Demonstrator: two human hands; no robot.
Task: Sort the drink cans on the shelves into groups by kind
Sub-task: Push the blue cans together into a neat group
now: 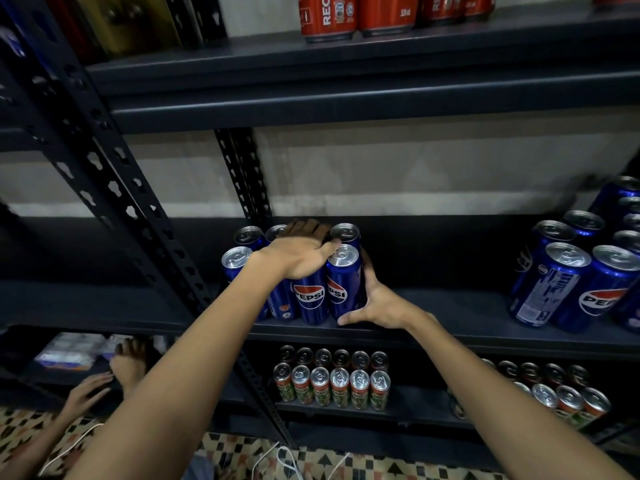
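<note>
A cluster of several slim blue Pepsi cans (313, 299) stands on the middle shelf (450, 317) beside the rear upright. My left hand (298, 252) lies palm down across the can tops, fingers straight and the thumb touching the lid of the front right can (343, 289). My right hand (379, 301) presses against that can's right side. Its fingers run up along the can wall and its thumb is spread along the shelf's front edge. A second group of blue Pepsi cans (575, 282) stands at the right end of the same shelf.
Red cans (329, 19) line the top shelf. Green and red cans (332, 386) stand in rows on the bottom shelf, with more of them (568, 400) at the right. A slotted black post (121, 192) slants across the left. Another person's hand (88, 393) and foot (128, 363) are at lower left; white cables lie on the patterned floor.
</note>
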